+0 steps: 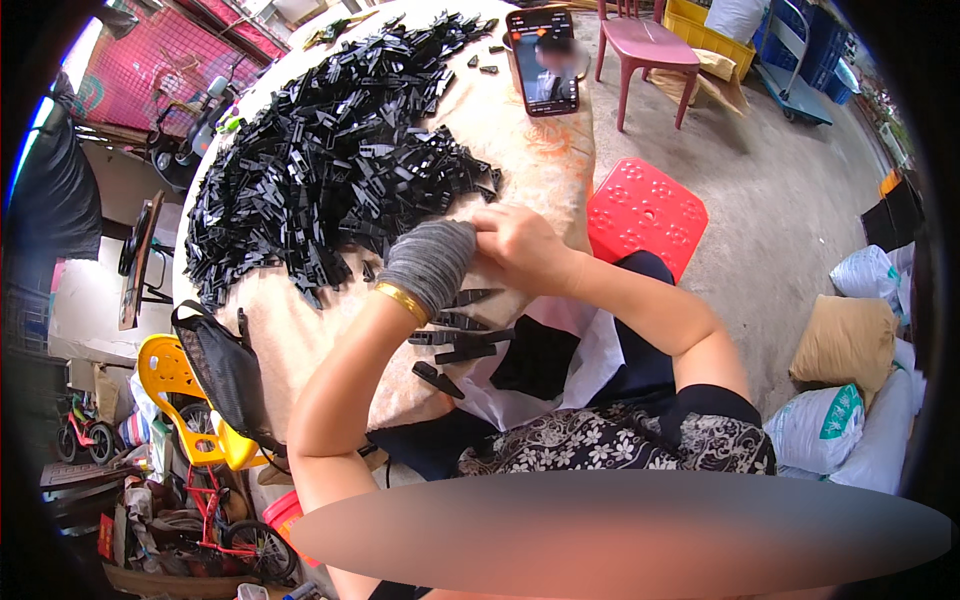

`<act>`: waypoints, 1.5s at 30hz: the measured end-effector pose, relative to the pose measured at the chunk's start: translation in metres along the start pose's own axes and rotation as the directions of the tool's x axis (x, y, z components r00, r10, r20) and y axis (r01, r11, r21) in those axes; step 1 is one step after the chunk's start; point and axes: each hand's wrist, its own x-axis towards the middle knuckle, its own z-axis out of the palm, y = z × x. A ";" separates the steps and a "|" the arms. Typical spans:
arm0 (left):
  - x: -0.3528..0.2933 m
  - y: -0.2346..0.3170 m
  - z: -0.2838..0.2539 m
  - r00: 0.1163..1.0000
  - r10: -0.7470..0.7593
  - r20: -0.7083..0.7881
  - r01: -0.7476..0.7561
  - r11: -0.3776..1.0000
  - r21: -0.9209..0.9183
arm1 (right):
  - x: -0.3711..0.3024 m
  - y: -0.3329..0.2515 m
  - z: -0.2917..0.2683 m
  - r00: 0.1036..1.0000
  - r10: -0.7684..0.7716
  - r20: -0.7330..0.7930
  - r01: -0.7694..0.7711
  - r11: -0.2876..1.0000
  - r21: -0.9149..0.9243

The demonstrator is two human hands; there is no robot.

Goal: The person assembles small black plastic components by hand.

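Note:
My left hand (pixel 432 262), in a grey striped glove with a gold bangle at the wrist, meets my bare right hand (pixel 522 240) above the near edge of the cloth-covered table. The fingers of both are closed together; whatever they grip is hidden. Beyond them spreads a large heap of small black plastic pieces (pixel 330 160). Several longer black strips (pixel 465 353) lie side by side just below my hands. Against my lap, an open white bag (pixel 600 355) shows something black inside.
A phone (pixel 545 62) stands at the table's far right. Right of the table is a red stool (pixel 648 215), with a pink chair (pixel 648 45) farther back. A black mesh bag (pixel 222 370) hangs at the left edge, near a yellow chair (pixel 172 370). Stuffed sacks (pixel 845 350) line the right.

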 end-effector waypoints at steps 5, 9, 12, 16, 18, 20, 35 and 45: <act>0.001 -0.017 0.007 0.996 0.025 -0.091 -0.036 0.992 -0.119 | -0.009 0.010 -0.002 0.999 0.029 0.034 -0.033 0.993 0.117; -0.019 -0.024 0.031 0.958 -0.006 -0.287 -0.156 0.829 -0.538 | -0.003 0.008 -0.007 0.962 0.204 0.181 -0.264 0.863 0.431; -0.035 -0.013 0.030 0.951 -0.076 -0.301 -0.165 0.698 -0.697 | 0.002 0.006 -0.007 0.908 0.258 0.329 -0.412 0.687 0.599; -0.050 -0.006 0.023 0.966 -0.046 -0.253 -0.135 0.747 -0.651 | 0.006 -0.004 -0.018 0.858 0.238 0.455 -0.460 0.748 0.477; -0.048 -0.003 0.001 0.965 -0.131 -0.227 0.016 0.895 -0.446 | 0.004 0.003 -0.019 0.874 0.233 0.427 -0.351 0.909 0.223; -0.048 -0.027 0.016 0.856 -0.277 -0.436 -0.015 0.830 -0.557 | 0.005 0.000 -0.014 0.907 0.199 0.371 -0.299 0.925 0.236; -0.046 -0.098 0.049 0.649 -0.307 -0.696 0.327 0.939 -0.109 | 0.022 0.017 0.018 0.989 0.035 0.145 -0.018 0.993 -0.120; -0.060 -0.073 0.032 0.888 -0.445 -0.113 -0.183 -0.116 -0.976 | 0.013 0.013 -0.002 0.946 0.179 0.271 -0.221 0.966 0.133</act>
